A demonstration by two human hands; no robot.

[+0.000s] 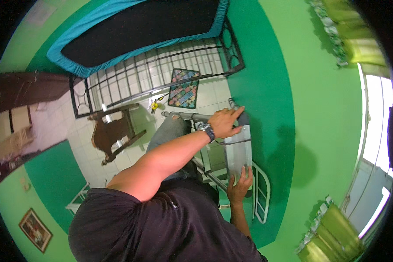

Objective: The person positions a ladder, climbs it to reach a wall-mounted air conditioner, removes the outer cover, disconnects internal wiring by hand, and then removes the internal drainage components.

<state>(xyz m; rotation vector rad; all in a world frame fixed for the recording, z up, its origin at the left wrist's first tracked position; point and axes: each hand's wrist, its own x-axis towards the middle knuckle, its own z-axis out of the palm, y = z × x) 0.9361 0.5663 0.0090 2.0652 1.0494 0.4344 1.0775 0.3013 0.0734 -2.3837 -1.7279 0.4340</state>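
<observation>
A long, flat, pale grey panel lies lengthwise beside the green wall, a thin dark strap or cord across it. Its exact kind I cannot make out. My left hand, below a dark wristwatch, rests at the panel's far end, fingers spread and pointing toward the wall. At the near end my right hand lies against the panel with fingers stretched along its face. Grey metal tubes of a frame run next to the panel, partly hidden by my left arm and legs.
A black metal bed frame with a teal-edged mattress stands ahead. A wooden chair, a patterned mat and a small yellow item are on the tiled floor. A white metal rail stands by the wall.
</observation>
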